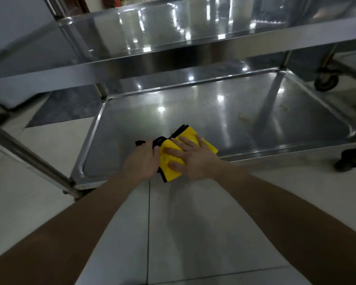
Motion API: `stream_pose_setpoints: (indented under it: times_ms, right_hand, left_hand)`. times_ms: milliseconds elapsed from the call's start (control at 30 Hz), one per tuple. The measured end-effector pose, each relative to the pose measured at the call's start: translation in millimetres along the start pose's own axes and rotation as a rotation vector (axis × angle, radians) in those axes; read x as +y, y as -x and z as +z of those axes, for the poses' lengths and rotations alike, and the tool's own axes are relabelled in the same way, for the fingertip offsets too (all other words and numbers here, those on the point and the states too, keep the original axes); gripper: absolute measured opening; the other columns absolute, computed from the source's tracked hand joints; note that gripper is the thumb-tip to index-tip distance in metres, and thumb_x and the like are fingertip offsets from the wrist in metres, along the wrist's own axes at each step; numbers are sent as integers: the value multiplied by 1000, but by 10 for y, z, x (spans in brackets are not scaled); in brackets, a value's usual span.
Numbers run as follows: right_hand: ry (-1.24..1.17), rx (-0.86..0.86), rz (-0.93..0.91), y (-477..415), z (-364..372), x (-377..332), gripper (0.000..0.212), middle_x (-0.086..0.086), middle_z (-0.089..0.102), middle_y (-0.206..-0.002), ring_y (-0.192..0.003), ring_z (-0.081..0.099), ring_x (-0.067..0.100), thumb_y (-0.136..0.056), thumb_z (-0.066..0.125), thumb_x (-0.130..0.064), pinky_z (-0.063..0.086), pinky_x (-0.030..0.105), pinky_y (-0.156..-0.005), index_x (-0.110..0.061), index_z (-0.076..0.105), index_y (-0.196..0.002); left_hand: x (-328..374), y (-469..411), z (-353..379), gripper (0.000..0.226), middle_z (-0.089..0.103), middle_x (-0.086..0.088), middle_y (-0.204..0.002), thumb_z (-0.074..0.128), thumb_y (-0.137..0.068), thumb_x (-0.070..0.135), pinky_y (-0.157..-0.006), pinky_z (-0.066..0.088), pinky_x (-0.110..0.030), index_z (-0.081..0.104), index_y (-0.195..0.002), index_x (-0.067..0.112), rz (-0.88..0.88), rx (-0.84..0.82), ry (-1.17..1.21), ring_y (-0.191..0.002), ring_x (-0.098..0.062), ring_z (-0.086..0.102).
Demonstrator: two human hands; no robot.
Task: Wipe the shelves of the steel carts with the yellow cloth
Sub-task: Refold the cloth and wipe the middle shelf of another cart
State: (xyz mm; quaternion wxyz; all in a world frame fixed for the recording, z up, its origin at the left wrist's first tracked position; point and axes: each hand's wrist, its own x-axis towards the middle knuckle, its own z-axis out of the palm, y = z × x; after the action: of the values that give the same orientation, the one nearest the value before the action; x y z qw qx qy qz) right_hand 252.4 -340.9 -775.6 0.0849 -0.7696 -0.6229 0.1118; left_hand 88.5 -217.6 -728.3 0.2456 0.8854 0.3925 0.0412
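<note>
A folded yellow cloth [169, 159] with black edging lies at the near edge of the steel cart's bottom shelf [224, 116]. My right hand [193, 159] lies flat on top of the cloth with its fingers spread. My left hand [144, 159] grips the cloth's left, black-trimmed side with curled fingers. An upper shelf [173, 31] of the same cart spans the top of the view. A few small yellowish specks sit on the bottom shelf toward the right.
A cart post [29, 159] slants across at the left. Caster wheels [326, 81] stand at the right, one far and one near. Pale floor tiles lie below my arms, and a dark mat [66, 108] lies left of the shelf.
</note>
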Motion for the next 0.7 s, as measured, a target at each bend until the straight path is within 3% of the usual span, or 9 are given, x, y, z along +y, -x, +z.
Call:
stream_pose_setpoints:
  times_ms: [100, 200, 300, 400, 433, 533, 700]
  right_hand:
    - [-13, 21, 66, 105, -40, 266, 62, -15, 2, -179, -165, -3, 14, -105, 31, -71, -9, 61, -129, -55, 21, -164]
    - [3, 29, 203, 247, -152, 753, 66, -16, -1, -179, -165, -6, 13, -102, 29, -75, -7, 61, -129, -58, 16, -163]
    - [16, 71, 372, 298, -231, 1112, 71, -13, -1, -179, -165, -6, 17, -98, 27, -82, -9, 64, -128, -59, 12, -163]
    - [74, 99, 456, 209, -178, 1087, 75, -7, -5, -180, -166, -9, 23, -93, 15, -87, -12, 71, -124, -61, 6, -163]
    - [96, 96, 433, 156, -146, 1030, 76, -5, -7, -180, -165, -11, 25, -91, 9, -88, -13, 74, -122, -63, 3, -162]
    - [118, 44, 279, -96, -121, 858, 76, -2, -10, -179, -165, -15, 28, -88, 1, -88, -13, 78, -118, -65, -1, -160]
    - [101, 12, 152, -690, -181, 682, 69, -3, -8, -180, -165, -14, 28, -97, 11, -82, -15, 77, -119, -61, 6, -162]
  left_hand:
    - [20, -112, 115, 53, 48, -24, -161, 33, -117, 33, -112, 42, -44, 38, -162, 6, -15, 1, -81, -142, -41, 51]
    - [14, -194, 105, 60, 52, -21, -155, 48, -111, 46, -112, 42, -47, 44, -160, 12, 35, -46, -299, -141, -42, 50]
    - [202, -307, -55, 100, 44, -14, -162, 71, -84, 77, -115, 43, -45, 40, -161, 21, 43, -199, -433, -149, -37, 42]
    - [458, -452, -162, 134, 29, -15, -170, 85, -66, 81, -123, 38, -49, 21, -170, 25, 26, -270, -505, -157, -39, 31]
    - [518, -494, -172, 136, 30, -15, -171, 86, -66, 80, -124, 37, -48, 20, -170, 23, 30, -308, -547, -157, -38, 31]
    - [587, -554, -176, 115, 55, -12, -156, 88, -70, 73, -114, 47, -41, 44, -157, 12, 27, -379, -569, -142, -31, 53]
    - [514, -554, -243, 116, 54, -6, -158, 91, -68, 70, -119, 41, -37, 44, -160, 16, 49, -395, -541, -144, -28, 50]
